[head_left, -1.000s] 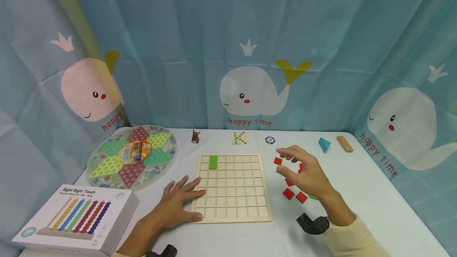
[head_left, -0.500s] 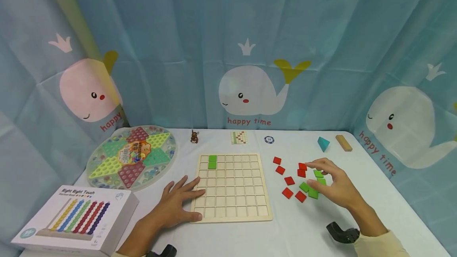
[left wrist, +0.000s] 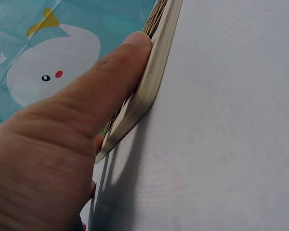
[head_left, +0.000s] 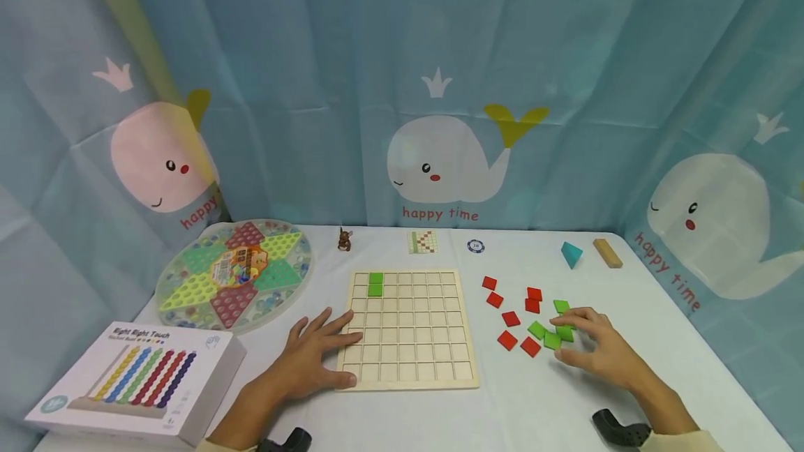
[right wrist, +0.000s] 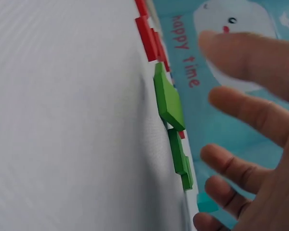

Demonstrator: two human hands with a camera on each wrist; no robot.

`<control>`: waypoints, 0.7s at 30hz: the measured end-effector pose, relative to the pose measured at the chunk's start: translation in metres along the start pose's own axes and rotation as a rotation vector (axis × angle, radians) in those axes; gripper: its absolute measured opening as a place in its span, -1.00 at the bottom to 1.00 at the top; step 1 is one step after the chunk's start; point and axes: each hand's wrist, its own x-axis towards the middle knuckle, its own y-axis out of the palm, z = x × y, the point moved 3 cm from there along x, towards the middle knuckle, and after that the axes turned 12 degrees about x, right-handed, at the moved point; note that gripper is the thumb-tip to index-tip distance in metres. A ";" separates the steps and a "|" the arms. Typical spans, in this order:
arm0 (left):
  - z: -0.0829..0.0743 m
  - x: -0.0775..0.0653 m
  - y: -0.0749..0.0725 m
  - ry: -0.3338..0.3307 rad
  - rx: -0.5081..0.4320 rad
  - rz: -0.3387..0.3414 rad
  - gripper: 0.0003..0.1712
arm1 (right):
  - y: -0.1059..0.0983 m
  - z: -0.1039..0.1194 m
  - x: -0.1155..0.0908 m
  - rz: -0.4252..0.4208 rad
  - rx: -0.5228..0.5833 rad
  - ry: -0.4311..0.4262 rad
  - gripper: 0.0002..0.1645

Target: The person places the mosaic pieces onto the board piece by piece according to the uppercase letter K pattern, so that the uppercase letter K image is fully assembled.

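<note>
The left hand [head_left: 314,358] lies with spread fingers along the left edge of a wooden grid board [head_left: 411,388], its thumb [left wrist: 127,57] on the frame near the corner in the left wrist view. Two green tiles [head_left: 375,284] fill neighbouring cells near the board's top left. To the right of the board, the right hand [head_left: 599,347] hovers over a cluster of loose green tiles [head_left: 552,340], thumb and fingers apart. In the right wrist view a green tile [right wrist: 167,98] lies near the fingertips, with nothing between them.
Several red tiles [head_left: 510,319] lie between board and green tiles. Behind stand a small brown figurine [head_left: 344,239], a pattern card [head_left: 423,242], a chip [head_left: 475,246], a teal pyramid [head_left: 571,254] and a wooden block [head_left: 607,253]. A round game board [head_left: 289,298] and white box [head_left: 207,396] occupy the left.
The right hand has moved right and toward the person, from above the red tiles to the green ones, uncovering the red tiles. The left hand stays on the board.
</note>
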 end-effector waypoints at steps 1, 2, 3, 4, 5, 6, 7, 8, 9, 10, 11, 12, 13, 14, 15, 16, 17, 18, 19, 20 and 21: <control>0.000 0.000 0.000 0.002 0.005 0.001 -0.13 | 0.001 -0.002 -0.001 -0.006 0.001 0.008 -0.46; 0.000 0.000 -0.001 0.004 0.007 0.002 -0.14 | 0.003 -0.004 -0.002 -0.010 -0.004 0.003 -0.47; 0.000 0.001 -0.001 0.006 0.009 0.002 -0.14 | 0.004 -0.006 -0.003 -0.016 -0.005 0.005 -0.48; 0.001 0.001 -0.002 0.006 0.010 0.002 -0.14 | 0.005 -0.007 -0.003 -0.021 -0.008 0.006 -0.49; 0.001 0.001 -0.002 0.009 0.012 0.000 -0.14 | 0.006 -0.009 -0.004 -0.027 -0.014 0.006 -0.50; 0.001 0.001 -0.002 0.007 0.012 0.000 -0.14 | 0.007 -0.010 -0.004 -0.030 -0.019 0.005 -0.51; 0.001 0.001 -0.003 0.006 0.009 -0.002 -0.14 | 0.008 -0.011 -0.004 -0.034 -0.028 0.003 -0.51; 0.001 0.001 -0.003 0.005 0.006 -0.004 -0.15 | 0.009 -0.012 -0.004 -0.037 -0.042 -0.001 -0.52; 0.001 0.001 -0.003 0.004 0.006 -0.006 -0.14 | 0.010 -0.013 -0.004 -0.043 -0.050 0.000 -0.54; 0.001 0.001 -0.003 0.005 0.004 -0.009 -0.15 | 0.010 -0.014 -0.003 -0.048 -0.063 -0.007 -0.56; 0.001 0.001 -0.002 0.006 0.004 -0.011 -0.15 | 0.011 -0.014 -0.003 -0.056 -0.073 -0.018 -0.58; 0.001 0.001 -0.002 0.003 0.001 -0.010 -0.15 | 0.011 -0.015 -0.003 -0.061 -0.081 -0.030 -0.61; 0.001 0.001 -0.002 0.006 0.000 -0.013 -0.15 | 0.011 -0.014 -0.002 -0.066 -0.090 -0.043 -0.64; 0.000 0.001 -0.002 0.010 -0.001 -0.017 -0.15 | 0.011 -0.014 -0.002 -0.073 -0.096 -0.056 -0.67; 0.000 0.001 -0.002 0.009 -0.003 -0.017 -0.16 | 0.010 -0.013 -0.002 -0.080 -0.102 -0.066 -0.68; 0.000 0.001 -0.002 0.009 -0.004 -0.017 -0.16 | 0.010 -0.012 -0.002 -0.086 -0.107 -0.075 -0.70; -0.001 0.001 -0.002 0.005 -0.005 -0.016 -0.15 | 0.009 -0.011 -0.001 -0.092 -0.108 -0.079 -0.70; -0.001 0.001 -0.002 0.002 -0.004 -0.015 -0.15 | 0.009 -0.009 -0.001 -0.097 -0.109 -0.080 -0.70; -0.001 0.001 -0.002 -0.001 -0.005 -0.014 -0.15 | 0.008 -0.008 -0.001 -0.106 -0.110 -0.076 -0.68; -0.002 0.001 -0.001 -0.006 -0.005 -0.011 -0.14 | 0.007 -0.006 -0.001 -0.119 -0.113 -0.074 -0.67; -0.002 0.001 -0.001 -0.011 -0.007 -0.008 -0.14 | 0.005 -0.004 -0.001 -0.133 -0.118 -0.076 -0.65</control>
